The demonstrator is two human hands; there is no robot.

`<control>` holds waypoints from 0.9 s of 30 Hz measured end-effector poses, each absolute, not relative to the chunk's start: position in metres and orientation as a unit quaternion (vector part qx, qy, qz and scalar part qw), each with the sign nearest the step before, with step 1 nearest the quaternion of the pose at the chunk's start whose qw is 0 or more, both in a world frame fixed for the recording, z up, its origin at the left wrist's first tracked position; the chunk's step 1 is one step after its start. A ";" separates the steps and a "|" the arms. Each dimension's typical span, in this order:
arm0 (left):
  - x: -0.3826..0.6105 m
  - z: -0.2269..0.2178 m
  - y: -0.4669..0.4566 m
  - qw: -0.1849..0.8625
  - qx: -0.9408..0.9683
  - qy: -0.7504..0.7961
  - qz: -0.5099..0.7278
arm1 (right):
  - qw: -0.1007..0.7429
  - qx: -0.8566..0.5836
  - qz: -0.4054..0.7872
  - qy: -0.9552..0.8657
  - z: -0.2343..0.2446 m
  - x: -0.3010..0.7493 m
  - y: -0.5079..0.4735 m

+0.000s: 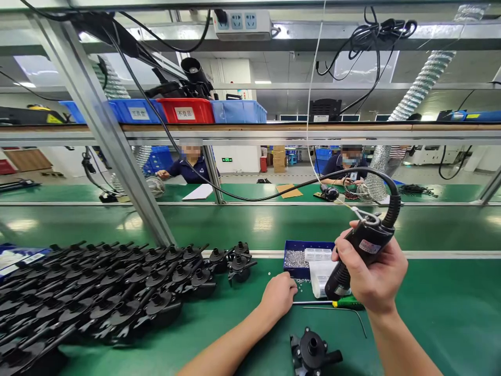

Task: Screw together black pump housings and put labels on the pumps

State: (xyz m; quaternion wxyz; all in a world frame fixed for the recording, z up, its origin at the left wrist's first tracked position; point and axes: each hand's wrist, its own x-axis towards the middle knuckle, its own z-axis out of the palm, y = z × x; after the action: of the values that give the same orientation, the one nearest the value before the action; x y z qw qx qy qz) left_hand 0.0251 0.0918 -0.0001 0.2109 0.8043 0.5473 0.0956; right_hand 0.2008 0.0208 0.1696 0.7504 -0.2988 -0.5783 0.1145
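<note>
My right hand (373, 274) is wrapped round a black corded electric screwdriver (362, 245), held up over the bench with its cable end at the top. My left hand (278, 295) rests on the green bench top with its fingers curled together beside a few loose screws (303, 282); whatever is between the fingertips is hidden. Just behind those screws stands a blue tray (291, 271) of small metal screws. In front, between my forearms, lies a black plastic pump-like housing (313, 350) with a round spout on top.
Rows of similar black housings (121, 310) cover the left of the bench. A clear plastic roll (319, 274), a green-handled screwdriver (348, 302) and a hex key (359, 318) lie near my right hand. A metal post (113, 146) and shelf stand ahead; two people sit across.
</note>
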 end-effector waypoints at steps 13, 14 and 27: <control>0.004 0.023 0.066 0.587 0.689 0.423 -0.034 | 0.727 -0.271 0.202 -0.598 0.168 0.185 0.004; 0.005 0.022 0.066 0.603 0.674 0.424 -0.045 | 0.725 -0.264 0.207 -0.602 0.167 0.183 0.004; 0.011 0.015 0.064 0.731 0.570 0.361 -0.102 | 0.707 -0.260 0.213 -0.621 0.162 0.177 0.003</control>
State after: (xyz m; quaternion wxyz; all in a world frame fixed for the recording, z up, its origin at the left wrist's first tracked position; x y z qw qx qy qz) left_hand 0.0105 0.0640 0.0154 0.7308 0.5704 0.3606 -0.1025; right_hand 0.1769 0.0030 0.1619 0.7075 -0.2605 -0.6213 0.2134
